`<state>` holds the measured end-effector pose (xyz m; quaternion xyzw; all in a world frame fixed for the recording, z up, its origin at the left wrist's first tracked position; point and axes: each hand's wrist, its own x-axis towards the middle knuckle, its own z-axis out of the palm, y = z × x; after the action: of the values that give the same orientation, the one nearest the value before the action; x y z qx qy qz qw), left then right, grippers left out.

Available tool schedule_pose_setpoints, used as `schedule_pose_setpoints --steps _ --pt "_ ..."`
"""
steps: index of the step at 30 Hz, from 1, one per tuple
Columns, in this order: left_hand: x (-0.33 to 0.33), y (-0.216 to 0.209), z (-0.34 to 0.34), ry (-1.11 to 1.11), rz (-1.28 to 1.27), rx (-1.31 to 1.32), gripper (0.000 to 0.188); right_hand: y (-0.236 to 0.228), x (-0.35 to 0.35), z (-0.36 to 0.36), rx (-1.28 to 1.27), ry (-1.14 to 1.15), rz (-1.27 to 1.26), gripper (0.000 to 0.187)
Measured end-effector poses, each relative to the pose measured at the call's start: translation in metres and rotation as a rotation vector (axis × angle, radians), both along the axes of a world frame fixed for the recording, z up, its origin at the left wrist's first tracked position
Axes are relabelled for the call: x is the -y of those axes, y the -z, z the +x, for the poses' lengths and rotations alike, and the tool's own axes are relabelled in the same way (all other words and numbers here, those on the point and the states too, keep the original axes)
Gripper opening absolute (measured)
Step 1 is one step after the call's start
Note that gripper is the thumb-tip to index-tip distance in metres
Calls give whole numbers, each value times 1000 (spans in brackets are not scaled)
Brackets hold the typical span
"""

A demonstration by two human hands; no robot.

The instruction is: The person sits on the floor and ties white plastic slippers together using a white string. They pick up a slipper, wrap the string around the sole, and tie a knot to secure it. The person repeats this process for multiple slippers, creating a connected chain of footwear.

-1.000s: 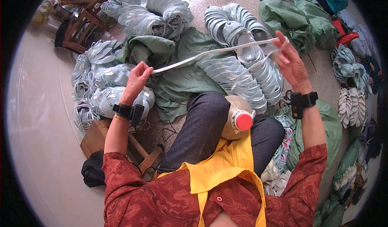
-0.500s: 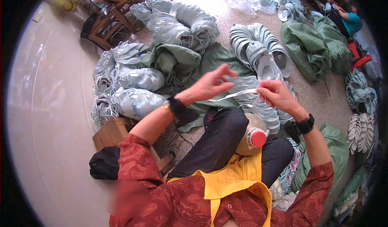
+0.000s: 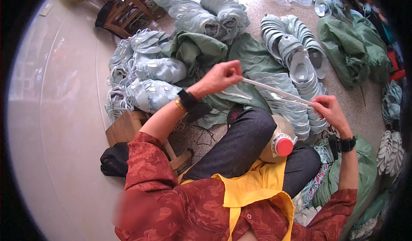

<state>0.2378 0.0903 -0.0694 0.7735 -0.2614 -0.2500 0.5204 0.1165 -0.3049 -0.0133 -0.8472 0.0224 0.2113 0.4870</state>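
A white shoelace (image 3: 279, 90) is drawn out between my hands, running down from left to right. My left hand (image 3: 219, 76) pinches its left end, and a loose white length dangles below that hand. At the other end, the fingers of my right hand (image 3: 331, 111) are closed on the lace. Behind and below the lace lies a nested row of pale blue-grey shoe uppers (image 3: 283, 112). Another curved row of pale shoes (image 3: 285, 43) continues beyond it. Between my legs stands a large jug (image 3: 274, 140) with a red cap (image 3: 283, 146).
Bundled pale shoe uppers (image 3: 159, 71) are piled at the left, beside a dark green sack (image 3: 195, 48). More bundles (image 3: 210, 15) lie farther back. Green sacks (image 3: 343, 50) rest at the far right. A wooden stool (image 3: 124, 129) stands near my left arm.
My left hand has closed on the lace, and my right hand has moved right and down. The lace, bunched near the right hand before, is now stretched out. The whole view has shifted slightly.
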Motion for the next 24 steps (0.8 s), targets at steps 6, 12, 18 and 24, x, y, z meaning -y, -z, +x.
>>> schedule_pose_setpoints --steps 6,12,18,24 --pt "-88 20 11 -230 111 48 11 33 49 -16 -53 83 7 13" --pt "-125 19 15 -326 431 138 13 58 79 -27 -81 135 -24 13" --pt "-140 34 25 -359 454 210 12 69 83 -33 -102 101 -84 12" --pt "-137 53 36 -335 844 426 15 93 80 -26 7 -11 -274 19"
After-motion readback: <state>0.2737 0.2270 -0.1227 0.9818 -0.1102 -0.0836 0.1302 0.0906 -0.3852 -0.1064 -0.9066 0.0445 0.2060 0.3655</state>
